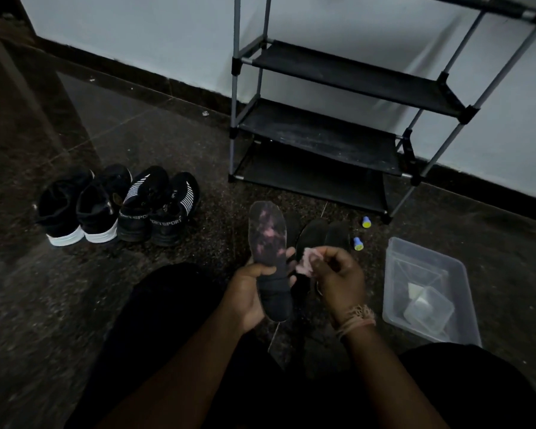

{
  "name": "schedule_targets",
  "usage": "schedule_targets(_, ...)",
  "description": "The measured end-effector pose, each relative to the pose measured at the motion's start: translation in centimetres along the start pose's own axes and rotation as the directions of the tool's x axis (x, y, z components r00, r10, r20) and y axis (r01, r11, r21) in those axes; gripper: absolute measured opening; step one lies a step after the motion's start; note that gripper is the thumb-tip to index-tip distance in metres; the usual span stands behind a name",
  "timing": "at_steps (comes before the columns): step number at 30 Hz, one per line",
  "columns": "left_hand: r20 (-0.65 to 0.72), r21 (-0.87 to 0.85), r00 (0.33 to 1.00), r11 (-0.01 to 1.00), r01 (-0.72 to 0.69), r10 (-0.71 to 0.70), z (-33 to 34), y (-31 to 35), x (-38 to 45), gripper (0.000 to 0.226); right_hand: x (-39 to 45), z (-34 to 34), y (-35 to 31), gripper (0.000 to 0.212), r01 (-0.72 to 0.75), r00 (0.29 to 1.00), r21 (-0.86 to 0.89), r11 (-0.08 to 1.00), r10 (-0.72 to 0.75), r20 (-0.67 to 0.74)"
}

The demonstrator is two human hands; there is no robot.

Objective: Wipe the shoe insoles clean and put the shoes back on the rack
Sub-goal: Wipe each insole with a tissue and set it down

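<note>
My left hand (248, 291) grips a dark insole (268, 235) with worn pink patches, held upright by its heel end. Just to its right, my right hand (338, 274) pinches a small pale pink cloth (305, 263), close to the insole's edge. Behind the hands lie dark shoes or insoles (321, 235) on the floor, too dim to tell which. At the left stand two pairs of black shoes: one with white soles (75, 209), one with white stripes and lettering (158, 205). The black shoe rack (338, 119) stands against the wall with bare shelves.
A clear plastic tub (430, 292) holding a smaller clear container sits on the floor at the right. Two small blue and yellow caps (362, 233) lie near the rack's foot. The floor is dark speckled stone. My dark-clothed knees fill the bottom.
</note>
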State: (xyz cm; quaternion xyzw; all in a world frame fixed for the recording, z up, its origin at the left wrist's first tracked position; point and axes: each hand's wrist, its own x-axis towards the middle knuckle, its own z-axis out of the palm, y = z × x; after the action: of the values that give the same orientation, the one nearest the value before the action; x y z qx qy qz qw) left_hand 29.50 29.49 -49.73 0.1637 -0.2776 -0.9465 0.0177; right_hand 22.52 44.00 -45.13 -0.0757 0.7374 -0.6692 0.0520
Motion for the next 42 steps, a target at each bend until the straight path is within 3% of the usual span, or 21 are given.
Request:
schedule_targets(3, 0.038, -0.025, 0.999, 0.999, 0.031, -0.031, 0.4, 0.5, -0.4, 0.056, -0.6, 0.7, 0.1, 0.018, 0.177, 0.98, -0.22, 0.959, -0.151, 0.132)
schedule_targets(8, 0.046, -0.073, 0.999, 0.997, 0.028, -0.025, 1.0, 0.6, -0.9, 0.053, -2.4, 2.6, 0.9, 0.019, 0.547, 0.837, -0.521, 0.655, -0.45, 0.312)
schedule_targets(12, 0.01, -0.018, 0.997, 0.997, 0.072, -0.072, 1.0, 0.2, -0.4, 0.066, -2.5, 4.3, 1.6, 0.016, 0.594, 0.804, -0.615, 0.519, -0.405, 0.435)
schedule_targets(14, -0.022, 0.01, 0.996, 0.996, 0.09, -0.09, 0.4, 0.1, 0.0, 0.088, -2.9, 4.6, 1.7, 0.026, 0.599, 0.798, -0.575, 0.557, -0.355, 0.487)
schedule_targets(16, -0.028, 0.019, 0.994, 0.994, 0.104, -0.104, 0.1, 0.1, 0.3, 0.106, -3.6, 4.4, 1.3, 0.029, 0.535, 0.829, -0.499, 0.682, -0.309, 0.466)
schedule_targets(18, -0.05, -0.008, 0.994, 0.996, 0.092, -0.093, -0.1, 0.0, 0.6, 0.105, -4.1, 4.0, 0.9, 0.026, 0.444, 0.868, -0.44, 0.781, -0.253, 0.427)
schedule_targets(21, -0.082, -0.045, 0.993, 0.996, 0.078, -0.081, -0.4, -0.3, 0.9, 0.103, -3.8, 3.7, 0.7, 0.023, 0.513, 0.842, -0.467, 0.72, -0.317, 0.437)
schedule_targets(24, -0.07, -0.044, 0.993, 0.994, 0.098, -0.101, 0.2, -0.8, 0.5, 0.091, -1.8, 3.4, 0.7, 0.017, 0.53, 0.848, -0.583, 0.616, -0.408, 0.339)
schedule_targets(27, -0.075, -0.061, 0.989, 0.991, 0.121, -0.126, 0.3, -0.7, 0.0, 0.084, -0.9, 3.0, 0.5, 0.016, 0.525, 0.845, -0.612, 0.591, -0.448, 0.292)
schedule_targets(31, -0.129, -0.137, 0.986, 0.986, 0.091, -0.109, -0.4, -0.3, 0.8, 0.096, -4.3, 4.2, 0.7, 0.018, 0.573, 0.811, -0.499, 0.65, -0.362, 0.46)
schedule_targets(37, -0.09, -0.091, 0.987, 0.988, 0.121, -0.129, -0.1, -0.5, 0.2, 0.084, -1.1, 3.3, 0.9, 0.02, 0.483, 0.873, -0.57, 0.665, -0.414, 0.258)
schedule_targets(42, -0.125, -0.137, 0.986, 0.986, 0.094, -0.112, -0.3, 0.0, 0.6, 0.095, -5.5, 3.9, -0.1, 0.018, 0.536, 0.827, -0.455, 0.711, -0.333, 0.453)
